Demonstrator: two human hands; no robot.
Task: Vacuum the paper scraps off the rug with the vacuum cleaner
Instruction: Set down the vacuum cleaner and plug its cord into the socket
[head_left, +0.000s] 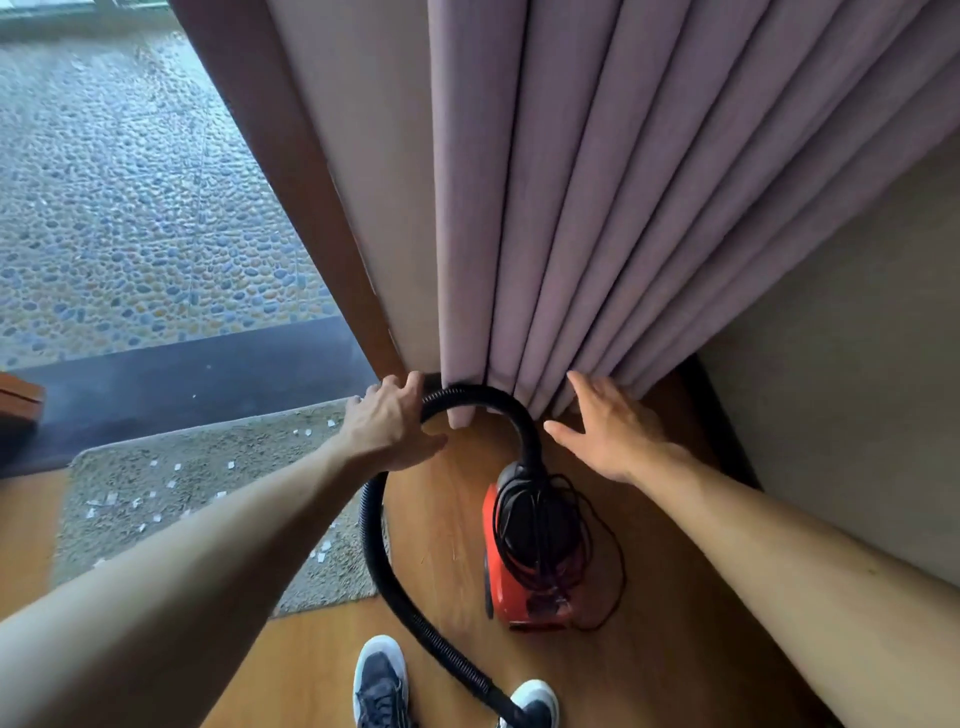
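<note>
A red canister vacuum cleaner (506, 590) stands on the wooden floor, with a black cord (537, 525) wound around its body. Its black ribbed hose (370, 545) arches up to the curtain hem, then loops down past my feet. My left hand (387, 426) lies over the hose at the top of the arch. The hose runs through the fork between thumb and fingers, and the fingers are straight, not curled. My right hand (610, 431) hovers open to the right of the hose, fingers spread. White paper scraps (111, 500) are scattered over the beige rug (218, 525) on the left.
A pleated mauve curtain (545, 218) hangs to the floor directly ahead, beside a wooden door frame (291, 208). Left of the frame lie a dark sill and pebbled ground outside. A wall (841, 364) closes the right side. My two shoes (379, 680) stand at the bottom.
</note>
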